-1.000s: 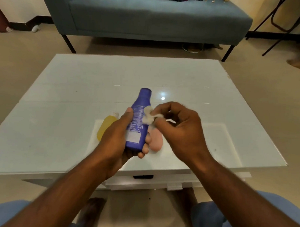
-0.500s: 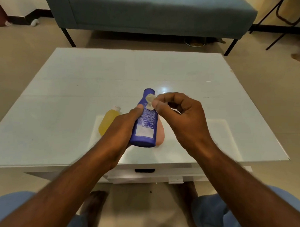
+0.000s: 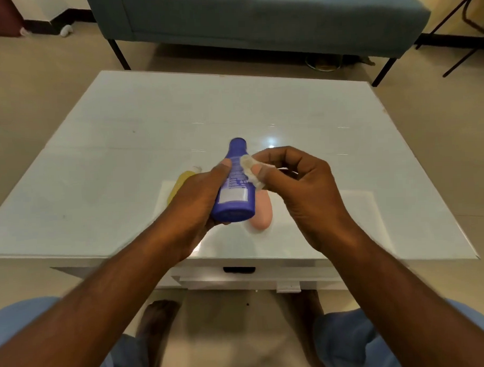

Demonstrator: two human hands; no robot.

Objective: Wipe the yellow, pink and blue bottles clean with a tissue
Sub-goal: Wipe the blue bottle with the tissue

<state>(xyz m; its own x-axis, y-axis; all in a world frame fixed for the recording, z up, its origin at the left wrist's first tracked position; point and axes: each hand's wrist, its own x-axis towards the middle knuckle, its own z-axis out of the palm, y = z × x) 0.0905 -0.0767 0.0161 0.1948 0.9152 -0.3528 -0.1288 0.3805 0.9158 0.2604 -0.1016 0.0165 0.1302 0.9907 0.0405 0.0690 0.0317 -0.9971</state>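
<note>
While gripped around its lower body by the left hand point(image 3: 197, 201) above the table's point(image 3: 97, 172) near edge, blue bottle point(image 3: 235, 183) angled cap-away for wiping, right hand point(image 3: 298, 192) fingertips pinching tissue point(image 3: 250, 169) against its side; yellow bottle point(image 3: 182, 182), pink bottle point(image 3: 261, 213) lying beneath.

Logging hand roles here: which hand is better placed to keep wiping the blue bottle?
The right hand. It pinches the tissue against the blue bottle, while the left hand is taken up holding that bottle above the table.
</note>
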